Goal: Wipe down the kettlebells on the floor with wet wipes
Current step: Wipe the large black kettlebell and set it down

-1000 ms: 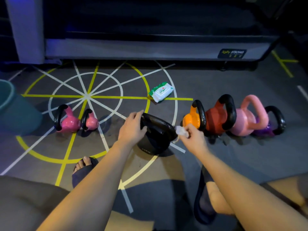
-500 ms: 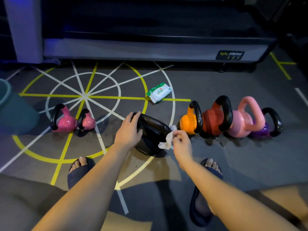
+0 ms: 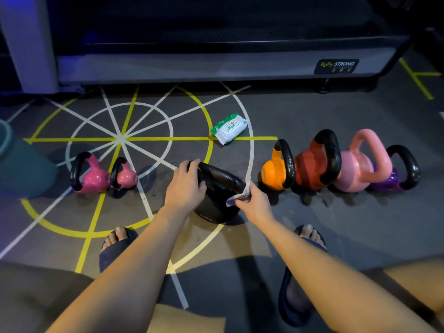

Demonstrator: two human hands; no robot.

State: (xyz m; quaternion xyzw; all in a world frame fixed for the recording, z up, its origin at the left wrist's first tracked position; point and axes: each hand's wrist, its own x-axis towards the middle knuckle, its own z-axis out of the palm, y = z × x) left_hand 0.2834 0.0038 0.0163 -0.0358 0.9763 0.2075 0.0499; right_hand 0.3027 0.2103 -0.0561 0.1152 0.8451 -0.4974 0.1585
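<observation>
Between pink kettlebells (image 3: 103,176) and orange kettlebell (image 3: 276,170), left hand (image 3: 186,186) gripping black kettlebell (image 3: 216,200), right hand (image 3: 254,200) pinching wipe (image 3: 236,197).

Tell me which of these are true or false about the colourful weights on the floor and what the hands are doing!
1. The left hand grips the handle of the black kettlebell. True.
2. The right hand is empty. False: it pinches a wet wipe against the black kettlebell.
3. The pack of wipes lies on the floor beyond the kettlebells. True.
4. The orange kettlebell stands left of the black one. False: it stands to its right, beside the red kettlebell.
</observation>
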